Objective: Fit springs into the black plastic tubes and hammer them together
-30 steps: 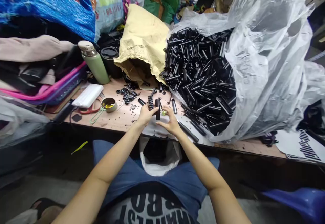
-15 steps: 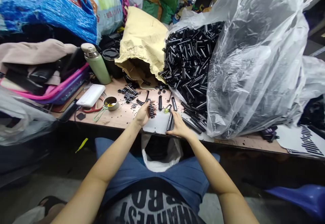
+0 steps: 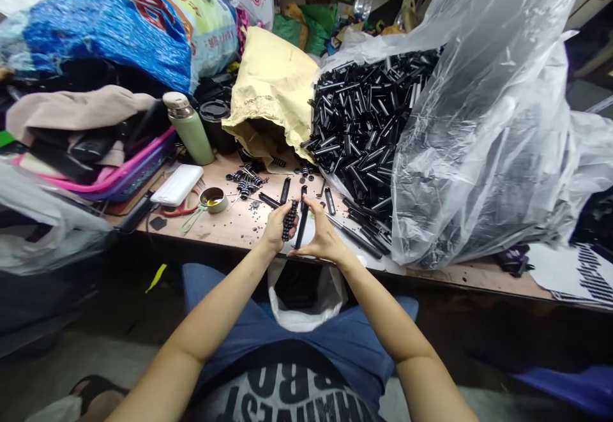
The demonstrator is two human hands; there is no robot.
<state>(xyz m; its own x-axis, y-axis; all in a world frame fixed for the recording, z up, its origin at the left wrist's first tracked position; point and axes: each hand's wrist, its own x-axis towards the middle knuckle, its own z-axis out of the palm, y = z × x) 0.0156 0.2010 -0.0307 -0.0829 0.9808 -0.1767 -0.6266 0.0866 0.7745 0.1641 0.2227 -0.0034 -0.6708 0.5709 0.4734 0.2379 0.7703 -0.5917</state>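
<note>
My left hand [image 3: 275, 227] grips a black ribbed, spring-like part [image 3: 289, 219] just above the table's front edge. My right hand [image 3: 322, 235] holds a long black tube [image 3: 301, 221] upright, close beside the ribbed part. Both hands meet over a white sheet at the front edge. More black tubes [image 3: 329, 200] lie loose on the wooden table [image 3: 230, 224] just beyond my hands. A huge heap of the same black tubes [image 3: 364, 115] spills from a clear plastic bag [image 3: 479, 128] on the right.
A white bag [image 3: 306, 297] hangs open under the table edge between my knees. A small tin of yellow grease [image 3: 213, 198], scissors, a white power bank [image 3: 177, 184], a green flask [image 3: 189, 128], a yellow sack [image 3: 272, 90] and piled bags crowd the left.
My right hand picked a black tube up off the table and raised it upright next to the ribbed part in my left hand. The hands came together.
</note>
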